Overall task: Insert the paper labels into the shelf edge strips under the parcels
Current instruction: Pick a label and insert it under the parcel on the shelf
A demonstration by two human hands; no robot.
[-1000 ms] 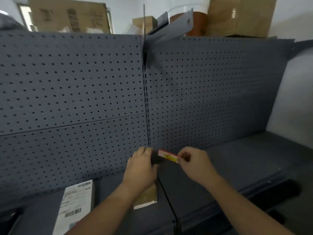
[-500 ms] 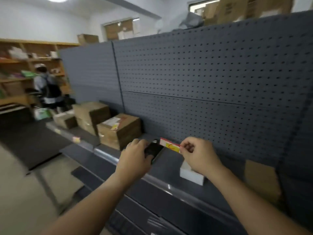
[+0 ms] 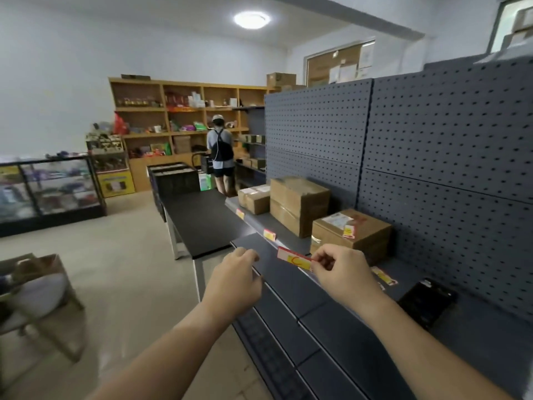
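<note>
My right hand (image 3: 343, 272) pinches a red and yellow paper label (image 3: 294, 259) by its right end, just above the shelf edge strip (image 3: 288, 256). My left hand (image 3: 236, 280) is curled at the strip's front, left of the label, with nothing visible in it. Two labels (image 3: 270, 235) sit in the strip farther along. Brown parcels stand on the shelf: a near one (image 3: 350, 235) with a small label stuck on top, a stacked one (image 3: 300, 203) and a far one (image 3: 256, 199). Loose labels (image 3: 385, 277) lie on the shelf by my right wrist.
A black flat object (image 3: 427, 301) lies on the shelf to the right. The grey pegboard (image 3: 432, 145) backs the shelf. A black table (image 3: 202, 223) stands left of the shelf end. A person (image 3: 220, 151) stands at the wooden shelves; a glass case (image 3: 49, 189) is far left.
The view has swung left along the shelf. The dark object my left hand held now lies on the shelf, and that hand is at the strip. The label stays in my right hand.
</note>
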